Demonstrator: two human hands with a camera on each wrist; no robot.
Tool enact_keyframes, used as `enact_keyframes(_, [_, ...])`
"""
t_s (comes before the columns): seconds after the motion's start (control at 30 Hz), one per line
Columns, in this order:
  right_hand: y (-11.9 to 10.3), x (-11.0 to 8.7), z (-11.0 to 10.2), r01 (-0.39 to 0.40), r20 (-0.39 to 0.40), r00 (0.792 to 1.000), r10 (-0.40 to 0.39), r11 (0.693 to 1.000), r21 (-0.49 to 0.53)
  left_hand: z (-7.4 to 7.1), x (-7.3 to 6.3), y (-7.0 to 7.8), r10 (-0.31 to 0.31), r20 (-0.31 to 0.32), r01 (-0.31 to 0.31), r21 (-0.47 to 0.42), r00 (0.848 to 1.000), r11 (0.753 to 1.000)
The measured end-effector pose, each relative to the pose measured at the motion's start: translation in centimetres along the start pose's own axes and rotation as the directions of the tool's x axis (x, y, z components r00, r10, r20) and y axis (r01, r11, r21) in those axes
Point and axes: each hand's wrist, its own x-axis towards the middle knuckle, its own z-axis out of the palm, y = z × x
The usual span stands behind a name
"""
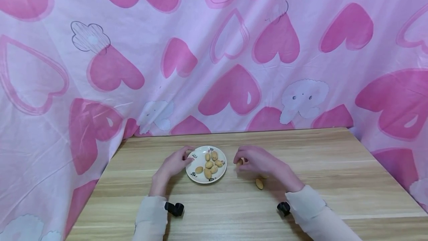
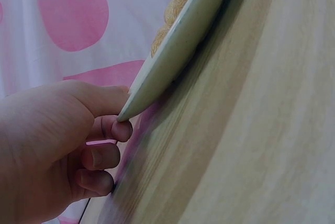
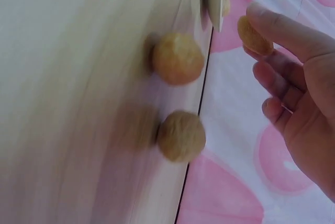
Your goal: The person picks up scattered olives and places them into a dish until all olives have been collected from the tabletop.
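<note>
My left hand (image 1: 174,163) pinches the left rim of a small white plate (image 1: 198,178), thumb on top and index finger beneath, as the left wrist view shows. Several tan, wrinkled walnuts (image 1: 208,164) lie on the plate, mostly toward its right half. To the right of the plate, my right hand (image 1: 255,159) holds one walnut (image 3: 255,35) between thumb and fingers, raised above the table. Two more walnuts rest on the wood below that hand: a nearer one (image 1: 259,184) in plain sight, and another (image 3: 178,58) mostly hidden by the wrist in the head view.
The light wooden table (image 1: 220,211) ends at a pink and white heart-print curtain (image 1: 214,55) that hangs behind it and down both sides. A black wrist camera (image 1: 174,208) sits by the left sleeve, another (image 1: 283,208) by the right.
</note>
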Motion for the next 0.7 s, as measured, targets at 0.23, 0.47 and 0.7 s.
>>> enact_keyframes(0.23, [-0.6, 1.7, 0.8, 0.006, -0.054, 0.999, -0.002, 0.997, 0.072, -0.1, -0.1, 0.0, -0.005, 0.0, 0.005, 0.009, 1.0, 1.0])
enact_keyframes(0.47, [-1.4, 3.3, 1.4, 0.059, -0.075, 0.996, -0.052, 0.995, 0.082, -0.1, -0.1, 0.1, 0.005, 0.006, -0.005, 0.008, 1.0, 1.0])
enact_keyframes(0.7, [-2.3, 4.7, 1.8, 0.053, -0.048, 0.998, -0.05, 0.995, 0.081, -0.1, -0.1, 0.0, 0.001, 0.004, -0.001, 0.017, 1.0, 1.0])
